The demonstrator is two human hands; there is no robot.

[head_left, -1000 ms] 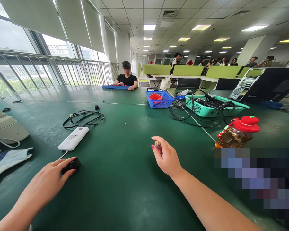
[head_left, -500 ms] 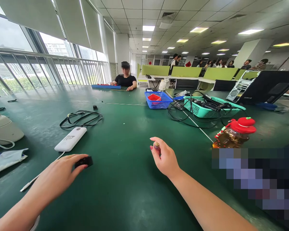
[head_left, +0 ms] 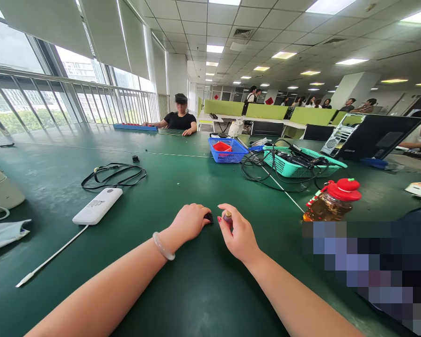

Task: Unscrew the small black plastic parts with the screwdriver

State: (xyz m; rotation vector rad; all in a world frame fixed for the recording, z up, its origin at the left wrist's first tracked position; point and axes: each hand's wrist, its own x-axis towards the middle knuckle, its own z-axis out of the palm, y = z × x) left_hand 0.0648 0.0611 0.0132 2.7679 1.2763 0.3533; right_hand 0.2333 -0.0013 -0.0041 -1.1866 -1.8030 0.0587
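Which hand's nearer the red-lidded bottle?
Right. The right hand is left of the red-lidded bottle and apart from it; the left hand is farther left, on the right hand's far side from the bottle.

You're holding a sm. blk block [head_left: 209, 217] in your L hand [head_left: 191, 222]; it's sitting at your fingertips, mostly hidden, w/ its R end showing, at or just above the green table [head_left: 196, 290]. You're also gripping a sm. tube [head_left: 228, 216] in your R hand [head_left: 241, 235]; it's showing a round, brass-coloured end, its purplish body partly covered. They're staying apart but near each other.
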